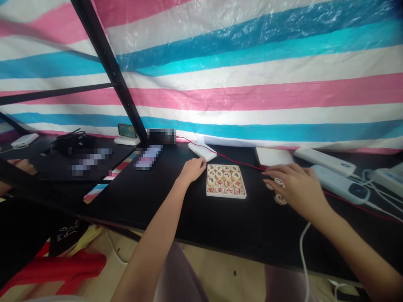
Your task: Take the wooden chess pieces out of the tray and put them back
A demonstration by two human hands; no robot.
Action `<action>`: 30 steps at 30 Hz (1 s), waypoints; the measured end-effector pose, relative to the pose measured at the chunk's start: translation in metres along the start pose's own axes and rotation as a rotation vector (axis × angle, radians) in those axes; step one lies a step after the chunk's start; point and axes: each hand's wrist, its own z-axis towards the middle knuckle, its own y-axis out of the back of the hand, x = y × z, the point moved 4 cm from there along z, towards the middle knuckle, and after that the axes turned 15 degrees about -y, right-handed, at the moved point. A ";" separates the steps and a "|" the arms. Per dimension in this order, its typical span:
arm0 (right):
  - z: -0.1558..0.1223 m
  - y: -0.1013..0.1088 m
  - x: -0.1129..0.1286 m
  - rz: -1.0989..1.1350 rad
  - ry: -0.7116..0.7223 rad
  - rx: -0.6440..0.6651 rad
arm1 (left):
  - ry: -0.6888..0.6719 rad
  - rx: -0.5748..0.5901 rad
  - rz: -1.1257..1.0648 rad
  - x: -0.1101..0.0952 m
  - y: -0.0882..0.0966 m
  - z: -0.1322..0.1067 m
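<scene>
Table [195, 218]: black; it carries everything under your two hands.
Tray [225, 196]: one, square, lying between your hands, just right of your left fingers [201, 161] and near your right ones.
Left hand [192, 169]: resting at the tray's far left corner, fingers loosely curled and gripping nothing. Press it to the rim so the tray cannot slide.
Right hand [296, 186]: palm down, fingers [277, 171] spread and unclenched over the loose pieces [280, 199]. Take one disc at a time, pinched by its edge.
Tray pieces [226, 181]: sixteen discs, four rows of four, every slot filled.
Loose pieces: three show, under and just behind your right fingertips. More may be hidden beneath the palm.
</scene>
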 end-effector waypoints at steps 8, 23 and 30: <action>-0.045 -0.008 -0.014 -0.025 0.042 0.053 | 0.009 -0.003 -0.003 0.000 0.000 -0.002; 0.002 -0.002 0.047 0.157 0.004 -0.004 | 0.033 0.021 -0.010 -0.004 0.005 -0.004; 0.022 -0.026 0.096 0.237 0.167 0.056 | 0.025 0.001 -0.003 -0.004 0.004 -0.004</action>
